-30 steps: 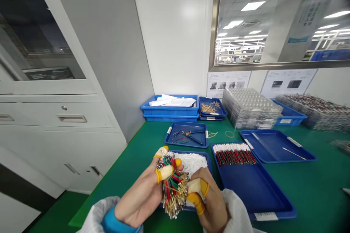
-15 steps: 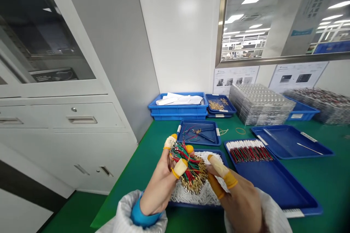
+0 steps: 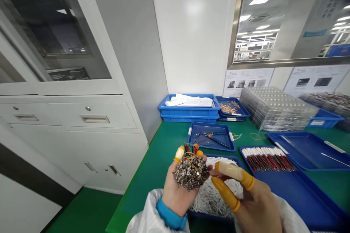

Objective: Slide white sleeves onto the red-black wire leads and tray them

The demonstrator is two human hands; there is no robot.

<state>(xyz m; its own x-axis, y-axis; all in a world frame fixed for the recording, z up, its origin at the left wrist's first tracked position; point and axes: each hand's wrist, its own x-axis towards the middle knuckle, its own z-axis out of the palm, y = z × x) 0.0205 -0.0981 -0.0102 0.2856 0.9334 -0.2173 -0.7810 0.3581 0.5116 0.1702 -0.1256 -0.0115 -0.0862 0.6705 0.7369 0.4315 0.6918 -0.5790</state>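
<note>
My left hand (image 3: 179, 189) is wrapped round a thick bundle of wires (image 3: 190, 171), with finger cots on its fingertips. The bundle's near end shows a dense cluster of metal terminals; red and green insulation appears behind, and a yellow band crosses it. My right hand (image 3: 246, 193), in yellow and cream finger cots, is at the bundle's right side. Its fingers stretch toward the terminals, their tips apart; whether they touch is unclear. Beneath both hands lies a blue tray (image 3: 237, 158) full of thin white tubes (image 3: 213, 198).
Wires with white ends (image 3: 269, 158) line a blue tray (image 3: 308, 193) at right. Pliers (image 3: 216, 139) lie in a small tray farther back. Stacked clear plastic trays (image 3: 276, 109) and blue bins (image 3: 190, 111) stand along the wall. A cabinet (image 3: 68, 116) borders the left.
The bundle has turned so its metal terminals face me rather than its side. My right hand stays close beside it. The whole view has shifted slightly, moving the table scene rightward.
</note>
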